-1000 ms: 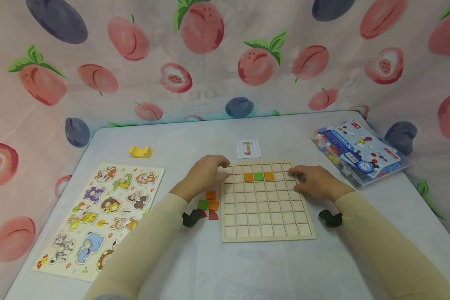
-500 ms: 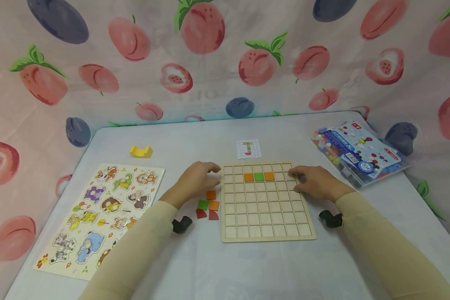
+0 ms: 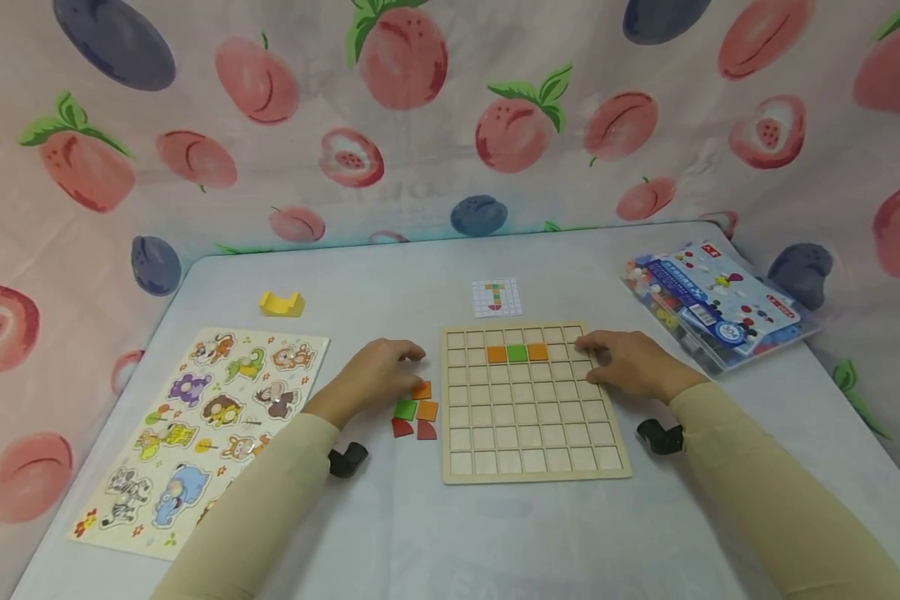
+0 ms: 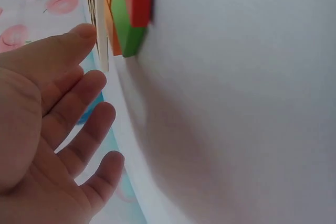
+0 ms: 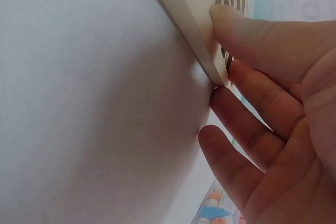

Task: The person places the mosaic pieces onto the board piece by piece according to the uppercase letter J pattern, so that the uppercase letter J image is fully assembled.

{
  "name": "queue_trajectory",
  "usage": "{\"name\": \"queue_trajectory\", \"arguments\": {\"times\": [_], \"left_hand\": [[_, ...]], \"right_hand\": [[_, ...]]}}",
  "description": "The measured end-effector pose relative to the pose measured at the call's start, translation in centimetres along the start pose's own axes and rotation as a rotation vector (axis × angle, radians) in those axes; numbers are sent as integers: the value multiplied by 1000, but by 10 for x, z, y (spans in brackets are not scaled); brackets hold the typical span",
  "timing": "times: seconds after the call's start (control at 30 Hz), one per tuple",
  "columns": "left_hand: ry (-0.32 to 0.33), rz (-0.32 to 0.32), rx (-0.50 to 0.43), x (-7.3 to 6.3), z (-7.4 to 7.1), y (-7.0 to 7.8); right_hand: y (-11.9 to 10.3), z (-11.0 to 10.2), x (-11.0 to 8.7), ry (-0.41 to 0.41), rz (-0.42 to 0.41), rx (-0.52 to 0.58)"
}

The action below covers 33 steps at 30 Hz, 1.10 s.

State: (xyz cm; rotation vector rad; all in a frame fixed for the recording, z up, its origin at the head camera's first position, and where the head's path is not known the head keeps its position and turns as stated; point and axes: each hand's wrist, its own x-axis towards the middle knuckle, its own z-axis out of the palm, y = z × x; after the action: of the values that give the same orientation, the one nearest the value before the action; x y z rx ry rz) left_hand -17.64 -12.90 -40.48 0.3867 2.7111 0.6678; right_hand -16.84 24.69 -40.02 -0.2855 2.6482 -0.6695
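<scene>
My left hand (image 3: 371,379) hovers left of the wooden grid board (image 3: 536,462), fingers spread and loosely bent, with nothing between them. Its thumb is close to an orange square tile (image 3: 422,390). Beside that lie a green tile (image 3: 405,409), another orange tile (image 3: 427,411) and two red quarter-round tiles (image 3: 427,431). The right hand (image 3: 637,364) rests its thumb and fingertips at the board's right edge; the right wrist view shows the thumb on the board's frame (image 5: 184,11). A row in the board's upper part holds two orange tiles (image 3: 537,352) around a green tile (image 3: 517,353).
Behind the board lies a small card (image 3: 497,297) printed with a J-like coloured pattern. An animal puzzle board (image 3: 217,450) lies at left, with a yellow block (image 3: 281,304) behind it. At the back right is a clear box (image 3: 720,308) of colourful pieces.
My left hand has left the board's upper left edge and moved left and toward me, to the loose tiles. The right hand stays at the board's right edge.
</scene>
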Motion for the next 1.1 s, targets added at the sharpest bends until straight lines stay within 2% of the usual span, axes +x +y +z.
{"name": "queue_trajectory", "arguments": {"times": [0.4, 1.1], "left_hand": [[-23, 24, -3, -7, 2, -6], [7, 53, 8, -11, 6, -8]], "right_hand": [[0, -3, -2, 13, -22, -11], [-2, -1, -2, 4, -14, -2]]}}
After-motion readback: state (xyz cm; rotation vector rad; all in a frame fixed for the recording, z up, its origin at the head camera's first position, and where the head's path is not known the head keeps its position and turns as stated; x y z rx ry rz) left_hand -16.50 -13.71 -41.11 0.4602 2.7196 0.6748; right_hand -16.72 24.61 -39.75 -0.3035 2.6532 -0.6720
